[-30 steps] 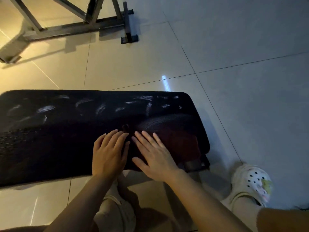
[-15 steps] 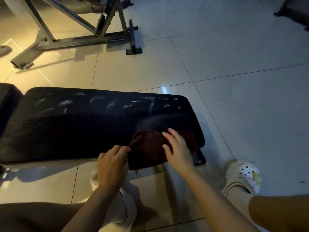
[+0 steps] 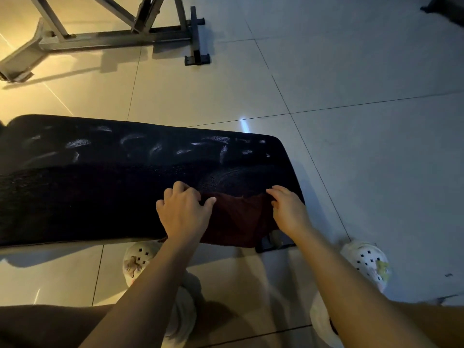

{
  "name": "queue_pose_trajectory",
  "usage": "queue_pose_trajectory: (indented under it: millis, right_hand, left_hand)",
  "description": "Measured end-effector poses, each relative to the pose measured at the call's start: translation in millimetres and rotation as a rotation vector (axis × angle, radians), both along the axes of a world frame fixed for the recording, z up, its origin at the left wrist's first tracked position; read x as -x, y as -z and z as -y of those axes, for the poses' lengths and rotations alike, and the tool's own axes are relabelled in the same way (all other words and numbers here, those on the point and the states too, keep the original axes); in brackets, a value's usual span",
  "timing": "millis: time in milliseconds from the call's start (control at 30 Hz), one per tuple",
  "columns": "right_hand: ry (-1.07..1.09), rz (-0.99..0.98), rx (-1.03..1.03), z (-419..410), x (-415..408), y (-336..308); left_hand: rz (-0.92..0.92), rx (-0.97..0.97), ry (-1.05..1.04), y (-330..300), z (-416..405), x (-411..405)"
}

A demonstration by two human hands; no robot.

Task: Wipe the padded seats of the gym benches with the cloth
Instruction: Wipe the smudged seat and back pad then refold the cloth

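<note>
Head view: cloth (image 3: 236,219) is pinched by both hands, left hand (image 3: 183,212) and right hand (image 3: 288,212).
Progress: streaks are seen at 12 o'clock on seat (image 3: 100,187); wiping is judged unfinished.

A grey metal frame (image 3: 105,38) is standing on the tiled floor (image 3: 351,84) at upper left, casting a shadow. Two white clogs (image 3: 365,259) are resting on the tiles below. A dark object (image 3: 447,8) is showing at the top right corner, unidentifiable.
</note>
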State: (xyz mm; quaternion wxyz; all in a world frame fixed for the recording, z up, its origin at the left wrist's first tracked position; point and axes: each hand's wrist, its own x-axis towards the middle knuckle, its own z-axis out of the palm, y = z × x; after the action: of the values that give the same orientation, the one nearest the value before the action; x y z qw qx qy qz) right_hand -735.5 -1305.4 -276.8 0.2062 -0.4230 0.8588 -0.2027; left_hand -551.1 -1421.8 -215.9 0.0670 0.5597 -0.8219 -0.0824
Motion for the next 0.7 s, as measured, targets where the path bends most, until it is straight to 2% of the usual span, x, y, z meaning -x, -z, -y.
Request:
queue_pose_trajectory:
  millis: [67,167,267,400,567,700]
  right_hand:
    - [0.026,-0.035,0.049,-5,-3,-1]
    - [0.079,-0.030,0.047,-19,-3,-10]
    - [0.154,0.002,0.023,-35,-2,-27]
    - [0.051,0.049,-0.038,-49,-6,-52]
    - [-0.148,0.001,-0.165,-65,-25,-80]
    - [-0.143,-0.094,-0.156,-84,-40,-90]
  left_hand:
    - [-0.051,0.007,0.019,1,-1,1]
    - [-0.272,-0.009,0.057,-1,-3,-4]
    - [-0.461,-0.089,0.001,-12,-10,-17]
    - [-0.609,-0.193,-0.062,-29,-20,-37]
    - [-0.753,-0.373,0.027,-53,-38,-65]
    - [-0.687,-0.338,0.084,-57,-56,-88]
